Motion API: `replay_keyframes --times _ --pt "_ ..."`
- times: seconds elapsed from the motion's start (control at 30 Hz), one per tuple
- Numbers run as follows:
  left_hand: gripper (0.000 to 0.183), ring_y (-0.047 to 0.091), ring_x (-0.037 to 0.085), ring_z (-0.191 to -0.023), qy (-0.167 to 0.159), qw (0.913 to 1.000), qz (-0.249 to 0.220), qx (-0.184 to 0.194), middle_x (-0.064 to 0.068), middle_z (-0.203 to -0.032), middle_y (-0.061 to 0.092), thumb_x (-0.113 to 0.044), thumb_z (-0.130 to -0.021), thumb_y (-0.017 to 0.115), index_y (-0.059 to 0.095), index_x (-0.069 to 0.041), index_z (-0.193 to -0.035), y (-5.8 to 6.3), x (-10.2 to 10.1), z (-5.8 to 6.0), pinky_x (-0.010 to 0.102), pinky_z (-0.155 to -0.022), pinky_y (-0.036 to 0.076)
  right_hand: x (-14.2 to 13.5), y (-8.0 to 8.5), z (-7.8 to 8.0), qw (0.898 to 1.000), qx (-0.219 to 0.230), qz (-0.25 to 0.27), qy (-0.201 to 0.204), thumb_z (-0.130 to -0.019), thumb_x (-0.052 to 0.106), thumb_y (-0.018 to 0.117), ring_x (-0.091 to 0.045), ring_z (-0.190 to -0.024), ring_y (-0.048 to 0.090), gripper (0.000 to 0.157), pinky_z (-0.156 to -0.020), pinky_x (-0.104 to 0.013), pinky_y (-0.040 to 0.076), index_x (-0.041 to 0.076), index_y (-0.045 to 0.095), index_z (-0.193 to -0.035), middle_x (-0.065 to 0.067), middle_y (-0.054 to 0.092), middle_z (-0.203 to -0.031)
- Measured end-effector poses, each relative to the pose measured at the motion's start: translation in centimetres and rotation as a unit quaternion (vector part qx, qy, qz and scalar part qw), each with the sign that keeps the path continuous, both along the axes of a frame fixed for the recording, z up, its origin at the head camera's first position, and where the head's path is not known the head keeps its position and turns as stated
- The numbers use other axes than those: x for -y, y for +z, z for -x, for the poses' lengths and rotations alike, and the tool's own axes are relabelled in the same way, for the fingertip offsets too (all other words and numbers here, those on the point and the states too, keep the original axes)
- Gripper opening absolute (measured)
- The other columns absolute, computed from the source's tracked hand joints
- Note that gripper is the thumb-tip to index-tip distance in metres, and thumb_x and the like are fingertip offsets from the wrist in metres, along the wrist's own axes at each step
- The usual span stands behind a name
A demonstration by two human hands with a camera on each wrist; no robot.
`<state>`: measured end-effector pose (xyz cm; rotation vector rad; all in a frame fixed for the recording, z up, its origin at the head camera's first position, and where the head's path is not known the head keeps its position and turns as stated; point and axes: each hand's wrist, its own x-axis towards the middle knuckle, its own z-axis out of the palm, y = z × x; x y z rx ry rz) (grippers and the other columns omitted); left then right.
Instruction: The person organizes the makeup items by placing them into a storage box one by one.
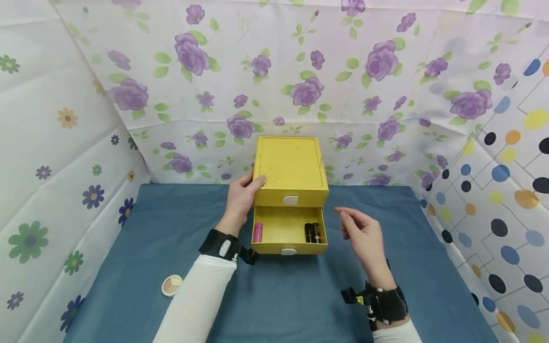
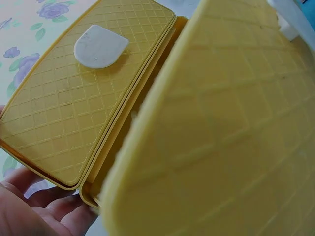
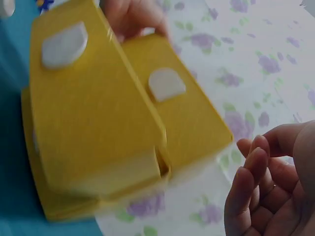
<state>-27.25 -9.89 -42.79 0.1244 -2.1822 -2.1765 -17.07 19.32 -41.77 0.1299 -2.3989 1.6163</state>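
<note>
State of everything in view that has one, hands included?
Upper drawer: shut.
Lower drawer: pulled open.
Pink tube: inside lower drawer, left side; capped or not, can't tell.
Two dark tubes: inside lower drawer, right side, side by side.
Round compact: pans showing; clear lid, can't tell.
Left hand: gripping yellow box.
Right hand: empty, fingers loosely curled.

The drawer box (image 1: 289, 164) is yellow, its handles (image 1: 290, 200) white. The tablecloth (image 1: 283, 300) is plain blue, the far curtain (image 1: 274, 71) purple-flowered.
</note>
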Motion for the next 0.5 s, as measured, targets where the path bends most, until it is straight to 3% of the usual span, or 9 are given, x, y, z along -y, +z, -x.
replay_keyframes --times 0.3,0.5 --pt "0.064 0.045 0.014 -0.129 -0.003 1.0 -0.002 -0.004 -0.005 -0.149 0.047 -0.047 -0.088 0.072 0.049 -0.029 -0.145 0.0 0.1 0.0 0.041 -0.108 0.041 -5.5 -5.3 0.7 0.997 0.038 -0.067 -0.022 -0.102 0.044 0.053 -0.023 -0.071 0.062 0.033 -0.058 -0.03 0.057 0.022 0.07 -0.121 -0.009 0.065 -0.084" --pt "0.065 0.047 0.014 -0.128 -0.004 0.9999 -0.006 -0.009 -0.003 -0.149 0.047 -0.047 -0.088 0.072 0.049 -0.028 -0.145 0.0 0.1 0.0 0.041 -0.107 0.042 -8.0 -7.6 0.4 0.983 0.097 -0.153 -0.015 -0.103 0.047 0.05 -0.022 -0.082 0.067 0.04 -0.066 -0.035 0.059 0.02 0.065 -0.129 -0.005 0.07 -0.095"
